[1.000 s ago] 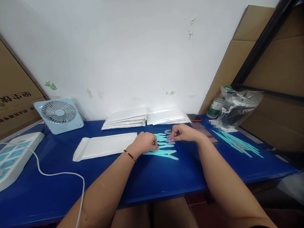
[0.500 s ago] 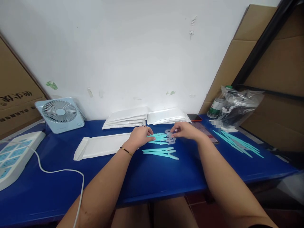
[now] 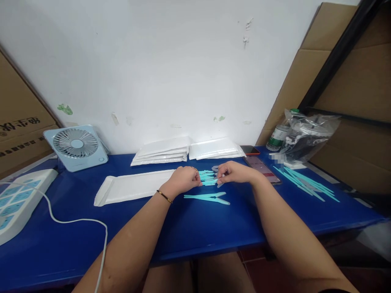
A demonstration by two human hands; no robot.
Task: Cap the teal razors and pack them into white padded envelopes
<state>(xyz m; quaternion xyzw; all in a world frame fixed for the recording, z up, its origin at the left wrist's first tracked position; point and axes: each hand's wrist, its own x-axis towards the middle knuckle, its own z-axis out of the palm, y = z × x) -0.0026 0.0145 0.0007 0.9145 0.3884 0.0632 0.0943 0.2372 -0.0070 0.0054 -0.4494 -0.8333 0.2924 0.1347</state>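
Observation:
My left hand point(image 3: 182, 180) and my right hand point(image 3: 233, 172) meet over a small bunch of turquoise plastic strips point(image 3: 207, 178) on the blue table point(image 3: 195, 228). Both hands pinch the bunch from either side, the left on its left end, the right on its right end beside a few pale grey pieces point(image 3: 215, 168). A pair of loose turquoise strips point(image 3: 207, 198) lies flat on the table just in front of the hands. A white padded envelope point(image 3: 131, 188) lies left of my left hand.
Two stacks of white envelopes point(image 3: 186, 149) sit by the wall. A small blue fan point(image 3: 76, 145) and a power strip point(image 3: 18, 199) with a white cable point(image 3: 76, 221) are at the left. More turquoise strips point(image 3: 305, 184), a phone point(image 3: 262, 169) and a plastic bag point(image 3: 305, 136) are at the right.
My hands drew closer together and gathered the spread turquoise strips into a tighter bunch. The pair of strips in front stayed where it was.

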